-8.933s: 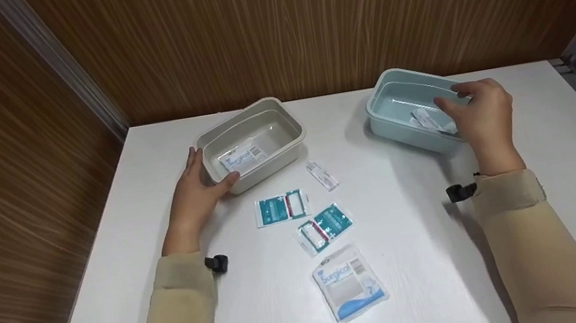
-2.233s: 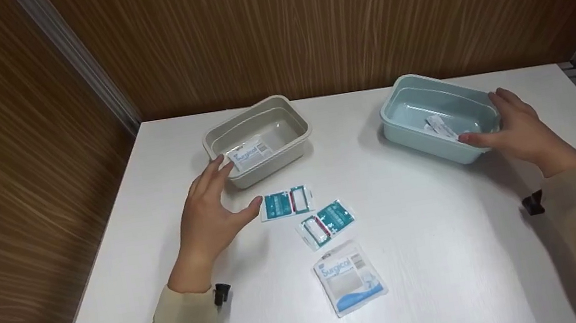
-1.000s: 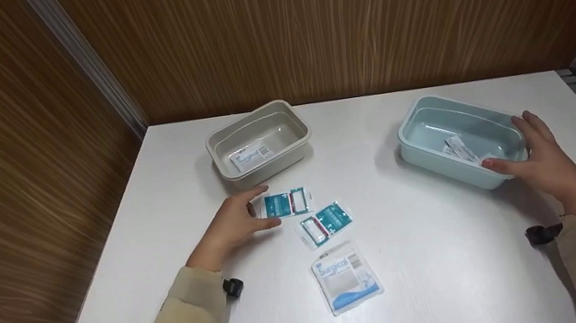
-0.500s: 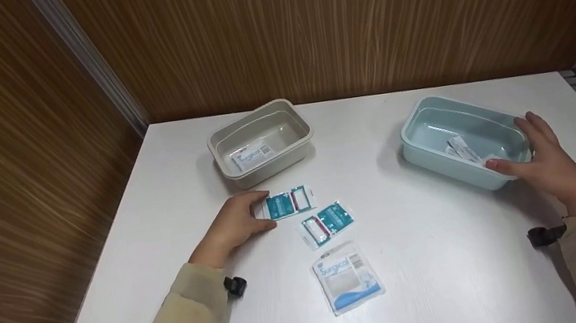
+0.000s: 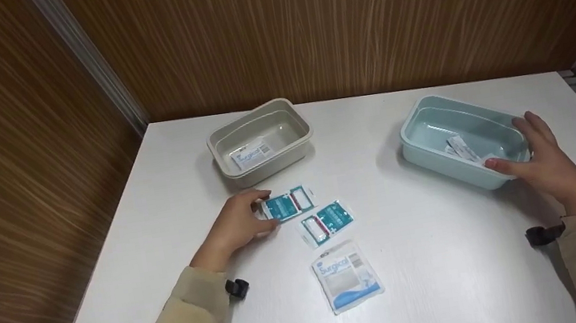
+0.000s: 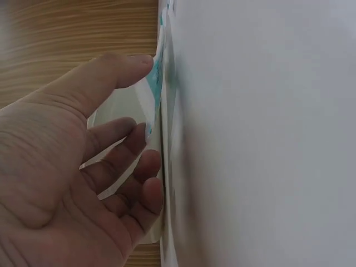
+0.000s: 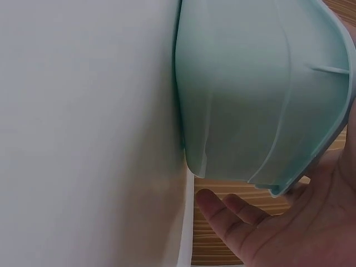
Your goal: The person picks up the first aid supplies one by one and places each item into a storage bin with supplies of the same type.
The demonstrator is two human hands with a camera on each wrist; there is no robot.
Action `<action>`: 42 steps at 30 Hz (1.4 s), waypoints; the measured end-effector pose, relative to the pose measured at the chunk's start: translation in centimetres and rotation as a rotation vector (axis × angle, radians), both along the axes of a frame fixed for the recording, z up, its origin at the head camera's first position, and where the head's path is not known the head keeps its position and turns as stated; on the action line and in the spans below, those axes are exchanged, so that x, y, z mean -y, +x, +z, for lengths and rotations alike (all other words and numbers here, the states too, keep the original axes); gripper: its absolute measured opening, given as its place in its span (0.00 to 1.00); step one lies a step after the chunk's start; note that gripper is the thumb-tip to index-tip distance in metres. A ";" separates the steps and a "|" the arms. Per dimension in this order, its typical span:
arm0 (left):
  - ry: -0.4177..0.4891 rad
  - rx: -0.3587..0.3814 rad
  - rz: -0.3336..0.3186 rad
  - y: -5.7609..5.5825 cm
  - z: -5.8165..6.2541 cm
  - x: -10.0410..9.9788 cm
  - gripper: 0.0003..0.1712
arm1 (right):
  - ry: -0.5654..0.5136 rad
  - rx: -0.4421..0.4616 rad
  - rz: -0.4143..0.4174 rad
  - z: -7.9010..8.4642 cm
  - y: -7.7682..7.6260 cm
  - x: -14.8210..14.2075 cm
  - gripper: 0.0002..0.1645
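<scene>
My left hand (image 5: 237, 224) pinches the left end of a flat teal-and-white packet (image 5: 288, 203) between thumb and fingers. In the left wrist view the packet (image 6: 154, 83) stands on edge between thumb and fingertips, close to the table. A similar packet (image 5: 334, 216) lies just nearer, and below it a white-and-blue packet marked Surgical (image 5: 346, 279). At the right, my right hand (image 5: 540, 165) holds the end of a light-blue plastic bin (image 5: 442, 165), thumb over the near rim and fingers on the far side. Small white packets (image 5: 461, 148) lie inside.
A beige bin (image 5: 271, 165) stands behind the left hand, with another Surgical packet (image 5: 252, 154) inside. Wood-grain panels (image 5: 335, 21) rise behind and at the left of the white table (image 5: 446, 286).
The right hand has dragged the blue bin right and nearer. The left hand has left the beige bin, gripped the teal packet and tilted it slightly. A small white packet has gone from the table.
</scene>
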State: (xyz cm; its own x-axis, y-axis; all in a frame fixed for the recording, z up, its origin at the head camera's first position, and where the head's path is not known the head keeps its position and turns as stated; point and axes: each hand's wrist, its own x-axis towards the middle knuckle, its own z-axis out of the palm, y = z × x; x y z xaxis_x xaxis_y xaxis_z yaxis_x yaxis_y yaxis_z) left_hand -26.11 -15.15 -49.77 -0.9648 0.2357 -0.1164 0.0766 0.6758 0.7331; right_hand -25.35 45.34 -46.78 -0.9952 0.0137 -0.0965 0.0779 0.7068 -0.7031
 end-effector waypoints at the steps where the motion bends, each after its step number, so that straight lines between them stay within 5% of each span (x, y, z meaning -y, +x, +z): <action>1: 0.007 -0.006 -0.001 0.0 0.1 -0.1 0.40 | -0.002 0.001 0.000 0.0 0.0 0.0 0.74; 19: 0.240 -0.032 0.035 0.7 0.6 -0.2 0.42 | -0.020 0.001 -0.001 -0.2 -0.2 -0.1 0.73; 25: 0.308 -0.105 0.028 0.6 0.9 -0.4 0.42 | -0.020 -0.007 -0.006 -0.3 0.1 -0.5 0.72; 32: 0.387 -0.221 0.055 -0.1 1.7 -0.8 0.39 | -0.034 0.001 -0.020 -0.4 0.5 -0.7 0.72; 42: 0.387 -0.251 0.148 -1.7 2.9 -0.2 0.40 | -0.032 0.002 -0.025 -0.5 0.8 -0.8 0.72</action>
